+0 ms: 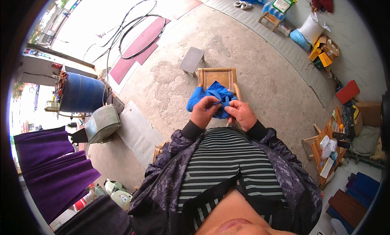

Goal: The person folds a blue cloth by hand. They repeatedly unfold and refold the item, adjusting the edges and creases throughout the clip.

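A crumpled blue cloth (217, 91) lies over the near part of a small wooden chair (218, 76). My left hand (205, 111) pinches a bit of the blue material between thumb and fingers, at the cloth's near side. My right hand (241, 113), just to the right, has thumb and forefinger closed on the cloth's near right edge, where a narrow blue strip sticks up. The two hands are a short gap apart, in front of the striped shirt. Whether anything small lies inside the fingers is hidden.
A grey stool (192, 59) stands beyond the chair on the concrete floor. To the left are a blue barrel (82, 91), a metal motor housing (103, 124) and hanging purple cloth (54, 174). A wooden table (321, 152) with bags and bottles is at the right. A black hose (121, 46) lies coiled farther off.
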Motion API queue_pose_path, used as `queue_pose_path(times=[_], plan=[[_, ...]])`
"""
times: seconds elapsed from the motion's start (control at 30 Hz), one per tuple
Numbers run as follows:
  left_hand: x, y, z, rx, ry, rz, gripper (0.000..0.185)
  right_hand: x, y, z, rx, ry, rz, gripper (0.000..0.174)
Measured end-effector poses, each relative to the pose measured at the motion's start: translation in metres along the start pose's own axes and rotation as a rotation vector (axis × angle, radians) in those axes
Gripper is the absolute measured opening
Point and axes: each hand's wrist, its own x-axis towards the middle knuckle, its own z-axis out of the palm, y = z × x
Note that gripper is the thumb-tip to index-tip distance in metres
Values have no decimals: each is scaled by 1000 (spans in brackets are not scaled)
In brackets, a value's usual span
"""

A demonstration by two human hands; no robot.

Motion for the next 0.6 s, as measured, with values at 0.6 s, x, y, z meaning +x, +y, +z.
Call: queue_pose_path(times=[0.6], plan=[[4,8,4,137,-297,175,65,8,-8,-12,158,34,74,13]])
